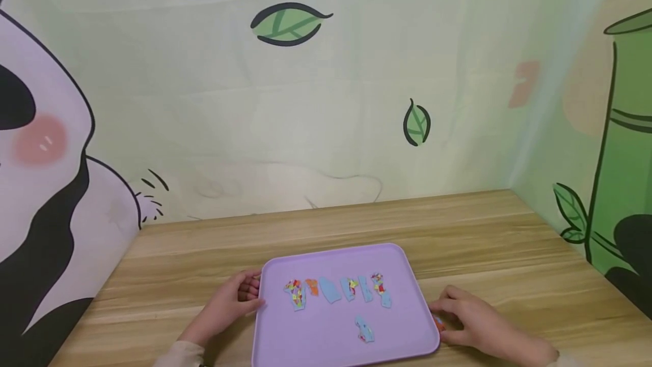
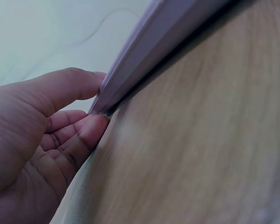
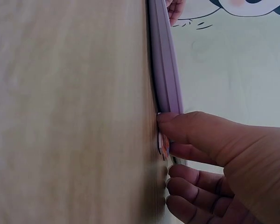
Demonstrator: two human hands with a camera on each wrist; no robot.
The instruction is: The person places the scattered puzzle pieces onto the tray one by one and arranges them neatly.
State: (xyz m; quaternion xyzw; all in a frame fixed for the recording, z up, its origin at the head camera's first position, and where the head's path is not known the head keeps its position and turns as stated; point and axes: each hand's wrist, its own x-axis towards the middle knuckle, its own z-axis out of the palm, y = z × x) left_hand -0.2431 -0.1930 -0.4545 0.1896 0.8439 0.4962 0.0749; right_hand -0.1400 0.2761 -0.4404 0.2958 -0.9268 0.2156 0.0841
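Note:
A shallow lilac tray (image 1: 316, 333) lies on the wooden table. My left hand (image 1: 229, 302) pinches its left rim, thumb at the top edge and fingers low against the side. Beside the tray's right edge, my right hand (image 1: 474, 319) holds a small flat orange-and-blue puzzle piece (image 3: 165, 144) between thumb and index finger, close over the tabletop; most of it is hidden by the fingers. In the tray, several flat light-blue pieces with coloured patches stand in a row, among them a plain blue piece (image 1: 329, 290) and an orange piece (image 1: 312, 286). One blue piece (image 1: 364, 329) lies apart, nearer me.
The wood-grain table (image 1: 204, 242) extends behind the tray and to both sides. A pale green printed backdrop (image 1: 204, 101) with leaves, a panda and bamboo rises along the table's back and sides.

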